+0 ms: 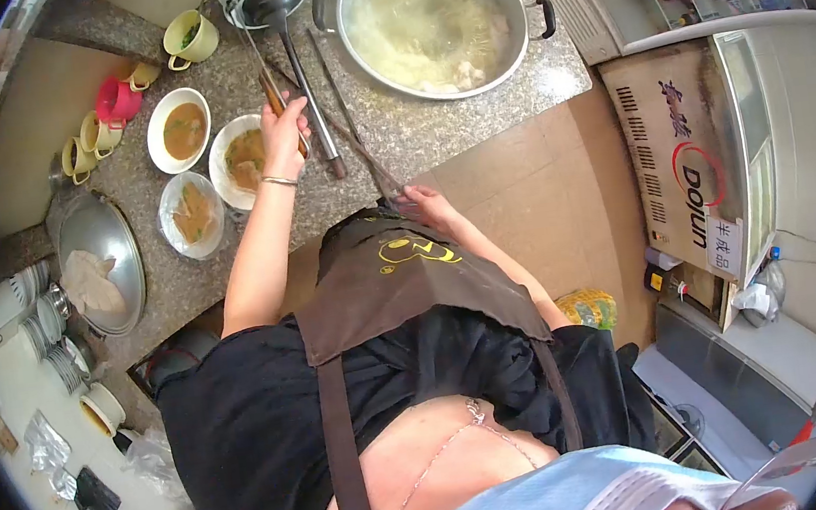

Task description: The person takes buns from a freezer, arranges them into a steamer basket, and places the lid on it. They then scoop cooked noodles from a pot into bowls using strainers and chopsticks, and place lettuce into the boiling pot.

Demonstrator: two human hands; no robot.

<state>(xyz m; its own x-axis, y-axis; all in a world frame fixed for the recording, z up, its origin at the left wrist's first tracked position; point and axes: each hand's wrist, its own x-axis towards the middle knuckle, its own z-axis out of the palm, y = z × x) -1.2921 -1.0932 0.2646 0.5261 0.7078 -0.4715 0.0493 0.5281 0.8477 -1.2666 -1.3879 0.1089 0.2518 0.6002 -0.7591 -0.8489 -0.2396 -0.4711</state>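
Big pot (440,96): pale, cloudy liquid (417,27). Three bowls (155,141): brownish soup (184,129). Left hand (285,126) gripping wooden handle (273,94). Right hand (430,207) at metal rods (360,145); gripping or not, cannot tell.

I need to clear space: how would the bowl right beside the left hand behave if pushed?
The bowl would probably slide rather than roll, since it sits upright on the counter. Its brownish, soupy contents could slosh if jolted. A leftward push might bump nearby bowls.
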